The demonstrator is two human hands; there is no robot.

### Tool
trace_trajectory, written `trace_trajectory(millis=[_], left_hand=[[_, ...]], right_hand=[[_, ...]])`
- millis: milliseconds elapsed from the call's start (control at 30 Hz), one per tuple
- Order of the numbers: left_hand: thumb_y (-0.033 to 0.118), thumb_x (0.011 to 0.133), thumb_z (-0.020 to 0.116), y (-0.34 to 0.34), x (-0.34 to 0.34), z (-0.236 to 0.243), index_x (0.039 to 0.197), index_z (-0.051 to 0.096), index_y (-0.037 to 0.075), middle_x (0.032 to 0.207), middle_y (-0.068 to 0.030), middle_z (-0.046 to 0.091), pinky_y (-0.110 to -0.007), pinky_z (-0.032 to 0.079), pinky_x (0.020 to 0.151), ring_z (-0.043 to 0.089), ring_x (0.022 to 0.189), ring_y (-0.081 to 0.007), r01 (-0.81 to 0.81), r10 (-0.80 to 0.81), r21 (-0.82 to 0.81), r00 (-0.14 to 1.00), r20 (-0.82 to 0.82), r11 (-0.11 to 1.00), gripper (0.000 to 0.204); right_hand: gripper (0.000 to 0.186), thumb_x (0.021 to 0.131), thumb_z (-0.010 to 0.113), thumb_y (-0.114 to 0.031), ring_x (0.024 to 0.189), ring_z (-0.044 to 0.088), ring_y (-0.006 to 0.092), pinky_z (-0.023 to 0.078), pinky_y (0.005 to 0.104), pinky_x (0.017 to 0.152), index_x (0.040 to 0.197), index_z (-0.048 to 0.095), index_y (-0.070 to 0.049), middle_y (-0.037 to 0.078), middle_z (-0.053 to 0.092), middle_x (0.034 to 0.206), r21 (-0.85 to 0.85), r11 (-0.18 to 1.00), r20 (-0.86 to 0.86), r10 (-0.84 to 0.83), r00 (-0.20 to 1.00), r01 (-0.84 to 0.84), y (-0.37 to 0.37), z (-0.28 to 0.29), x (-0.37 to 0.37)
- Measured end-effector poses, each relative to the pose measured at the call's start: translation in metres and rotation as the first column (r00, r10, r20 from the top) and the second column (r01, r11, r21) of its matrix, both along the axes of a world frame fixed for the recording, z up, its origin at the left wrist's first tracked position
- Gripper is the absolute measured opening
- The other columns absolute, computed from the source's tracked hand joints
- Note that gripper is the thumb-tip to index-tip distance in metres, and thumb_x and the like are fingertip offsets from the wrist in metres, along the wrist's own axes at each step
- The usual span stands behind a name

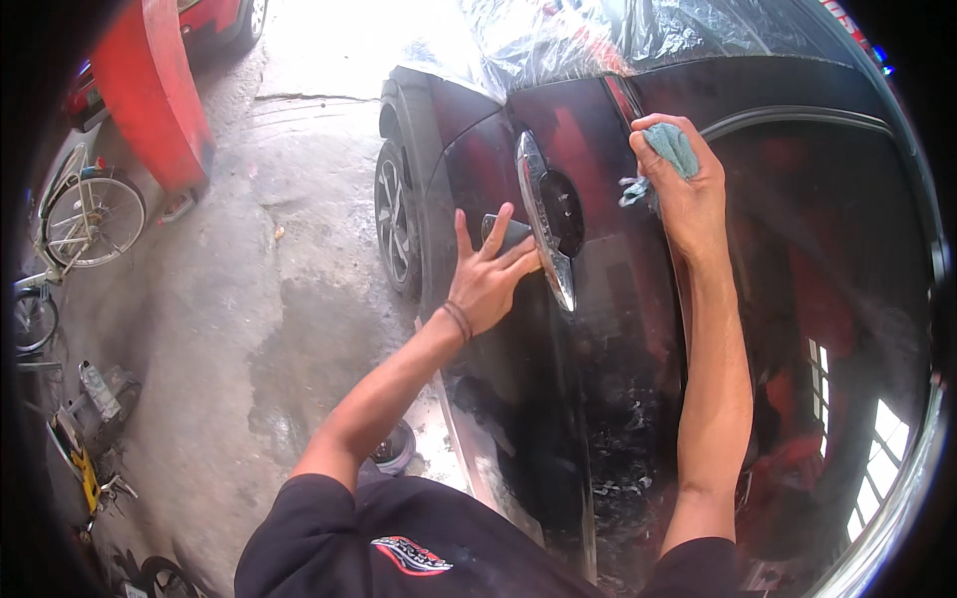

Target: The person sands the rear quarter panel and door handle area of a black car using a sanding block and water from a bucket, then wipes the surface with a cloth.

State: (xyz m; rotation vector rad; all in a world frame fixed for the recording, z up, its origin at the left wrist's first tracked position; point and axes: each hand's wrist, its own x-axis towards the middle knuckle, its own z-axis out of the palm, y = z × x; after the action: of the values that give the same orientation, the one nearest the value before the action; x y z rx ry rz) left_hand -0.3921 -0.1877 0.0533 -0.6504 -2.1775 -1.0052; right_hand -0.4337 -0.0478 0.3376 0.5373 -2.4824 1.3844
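My left hand is at the side of a dark car door, beside its chrome door handle. Two of its fingers are raised and spread, while the others bend in against a small grey flat pad by the handle. The pad is partly covered, so its exact kind is unclear. Higher up and to the right, my right hand is closed around a crumpled blue-green cloth. It rests at the lower edge of the window, and a loose end of cloth hangs out to its left.
Clear plastic sheeting covers the car's front and windshield. A front wheel stands beyond the door. On the left are a red post, a bicycle and a red vehicle. A bucket sits on the floor near my left elbow.
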Motion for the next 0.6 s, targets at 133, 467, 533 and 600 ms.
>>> trace_trajectory(millis=[133,467,533,600], left_hand=[[0.0,0.092,0.065,-0.019,-0.023,0.044,0.148,0.07,0.023,0.155,-0.0002,0.068,-0.078,-0.008,0.128,0.028,0.168,-0.0367,-0.232,0.236,-0.072,0.971,0.041,0.97,0.06],[0.0,0.094,0.063,0.001,-0.015,0.021,0.131,0.075,0.015,0.157,-0.0025,0.066,-0.08,-0.007,0.128,0.028,0.168,-0.0346,-0.298,0.298,-0.011,0.955,-0.001,0.955,0.042],[-0.001,0.095,0.062,0.007,-0.007,0.015,0.132,0.075,0.015,0.158,-0.0027,0.065,-0.079,-0.008,0.128,0.027,0.168,-0.0353,-0.284,0.285,-0.031,0.958,0.034,0.958,0.043],[-0.004,0.095,0.059,0.023,0.012,0.001,0.142,0.072,0.018,0.16,-0.0032,0.064,-0.077,-0.008,0.128,0.026,0.169,-0.0362,-0.143,0.133,0.069,0.982,0.135,0.987,0.053]], right_hand=[[0.015,0.102,0.08,-0.013,0.08,0.057,0.0037,0.051,0.0246,0.069,0.115,0.075,-0.009,-0.006,0.064,0.09,0.11,0.994,-0.057,-0.003,0.998,0.01,-0.012,0.015,0.004],[0.018,0.1,0.082,-0.014,0.083,0.059,0.0032,0.052,0.026,0.071,0.115,0.074,-0.007,-0.005,0.067,0.092,0.117,0.993,0.026,0.014,1.0,-0.017,-0.01,0.015,0.01],[0.018,0.1,0.082,-0.014,0.084,0.059,0.0035,0.052,0.0258,0.072,0.114,0.074,-0.007,-0.005,0.067,0.092,0.109,0.994,0.039,0.001,0.999,-0.005,-0.011,0.013,0.009],[0.018,0.099,0.082,-0.014,0.084,0.059,0.0038,0.052,0.0256,0.073,0.114,0.075,-0.007,-0.005,0.068,0.093,0.11,0.994,0.053,-0.02,0.998,0.014,-0.008,0.012,0.007]])
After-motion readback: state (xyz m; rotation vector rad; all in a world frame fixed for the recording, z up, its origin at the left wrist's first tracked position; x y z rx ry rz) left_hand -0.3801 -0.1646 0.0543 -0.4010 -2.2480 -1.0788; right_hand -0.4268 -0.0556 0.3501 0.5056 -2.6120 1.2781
